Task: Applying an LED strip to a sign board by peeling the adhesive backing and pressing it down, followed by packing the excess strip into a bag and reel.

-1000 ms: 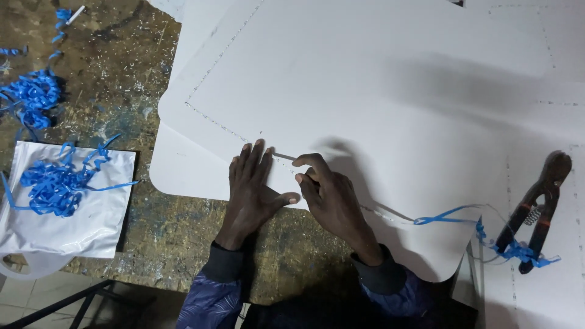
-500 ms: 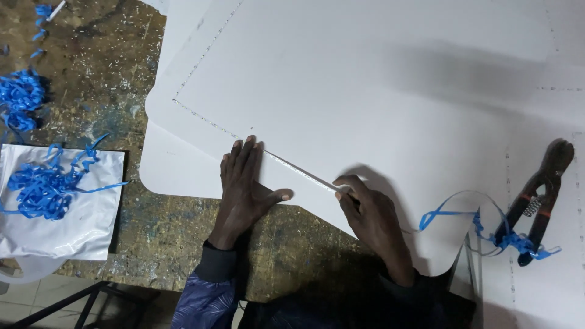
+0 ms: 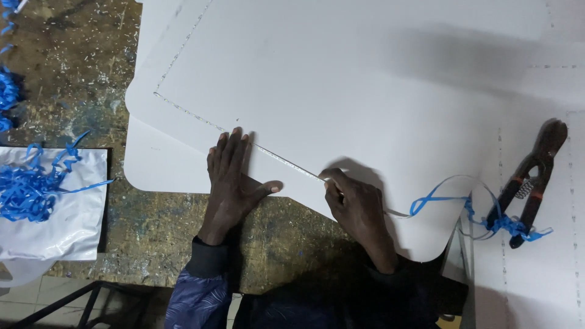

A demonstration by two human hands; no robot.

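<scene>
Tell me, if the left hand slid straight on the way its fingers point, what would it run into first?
The left hand lies flat on the white sheet, fingers pointing away from the person. Going on, it would probably first cross the thin glittery line just past its fingertips, then bare sheet.

Sheets stacked on bench; hands at the near edge, centre frame.

Large white rounded-corner sheet (image 3: 365, 79) fills centre and upper right, lying on a second white sheet (image 3: 149, 164) that shows at its left and lower-left edge. Both rest on the worn speckled workbench (image 3: 73, 73), bare at upper left and lower centre. Left hand (image 3: 231, 183) flat on the sheets, lower centre; right hand (image 3: 356, 204) just right of it, on the top sheet's edge. Blue plastic strip (image 3: 439, 198) runs right from that hand to the dark metal cutting pliers (image 3: 530, 180) at right. White plastic bag (image 3: 58, 213) at lower left, blue strip tangle (image 3: 30, 192) on it.
</scene>
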